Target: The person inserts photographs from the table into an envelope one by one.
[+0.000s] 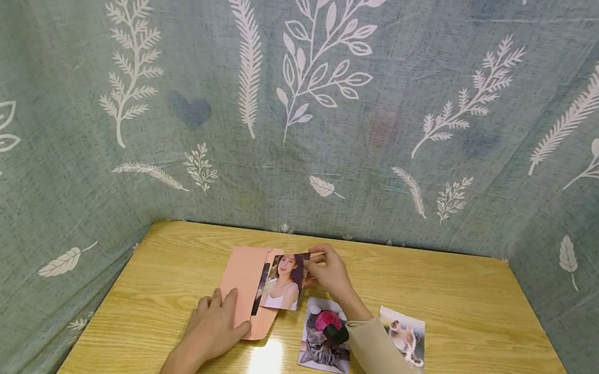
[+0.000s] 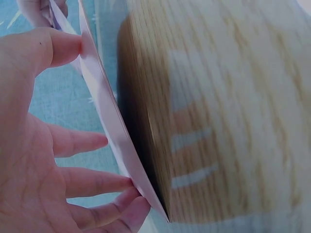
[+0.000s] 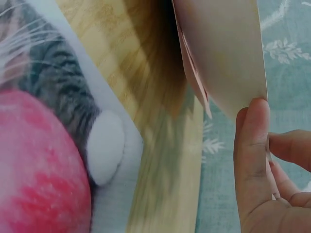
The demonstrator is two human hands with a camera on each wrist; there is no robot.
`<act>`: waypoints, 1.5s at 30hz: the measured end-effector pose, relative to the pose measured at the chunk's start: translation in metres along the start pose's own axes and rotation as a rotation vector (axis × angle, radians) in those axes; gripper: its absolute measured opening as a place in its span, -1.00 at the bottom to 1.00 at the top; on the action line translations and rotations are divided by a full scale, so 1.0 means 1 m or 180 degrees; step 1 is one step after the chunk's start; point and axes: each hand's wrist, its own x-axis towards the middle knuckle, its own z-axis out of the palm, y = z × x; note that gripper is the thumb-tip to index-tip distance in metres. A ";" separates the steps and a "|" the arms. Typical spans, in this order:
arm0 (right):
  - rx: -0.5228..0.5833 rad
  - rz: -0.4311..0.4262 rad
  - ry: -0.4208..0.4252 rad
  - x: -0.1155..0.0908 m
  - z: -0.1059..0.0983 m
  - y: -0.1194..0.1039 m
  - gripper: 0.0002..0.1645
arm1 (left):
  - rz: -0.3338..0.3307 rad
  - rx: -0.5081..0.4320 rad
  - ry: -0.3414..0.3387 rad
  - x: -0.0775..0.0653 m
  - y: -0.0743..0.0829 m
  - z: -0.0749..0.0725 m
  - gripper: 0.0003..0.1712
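Observation:
A pink paper envelope (image 1: 244, 267) lies near the middle of the table. My left hand (image 1: 212, 326) rests its fingertips on the envelope's lower left part. Thumb and fingers touch the same face of the pink paper (image 2: 109, 124) in the left wrist view. By its upper right corner, my right hand (image 1: 331, 272) pinches a photo of a person (image 1: 283, 288) in a white top. That photo overlaps the envelope's right side, where a dark strip (image 1: 258, 294) shows at the opening. The photo's pale back (image 3: 223, 53) faces the right wrist camera.
A photo of a grey cat with a pink ball (image 1: 325, 353) lies on the wooden table (image 1: 165, 276) below my right hand. Another animal photo (image 1: 406, 337) is partly behind my right sleeve (image 1: 394, 373). Patterned cloth (image 1: 301, 175) hangs behind the table.

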 end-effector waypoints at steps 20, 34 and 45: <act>0.0109 0.0086 -0.0103 0.004 0.021 0.000 -0.56 | 0.0016 0.0007 -0.0001 0.000 -0.001 0.002 -0.07; 0.0138 0.0107 -0.0208 0.007 0.034 0.004 -0.54 | -0.0029 -0.0062 -0.0034 0.001 0.001 -0.001 -0.07; 0.0039 0.0125 -0.0254 0.011 0.038 0.005 -0.59 | -0.0064 -0.0052 -0.0035 0.004 0.003 0.004 -0.05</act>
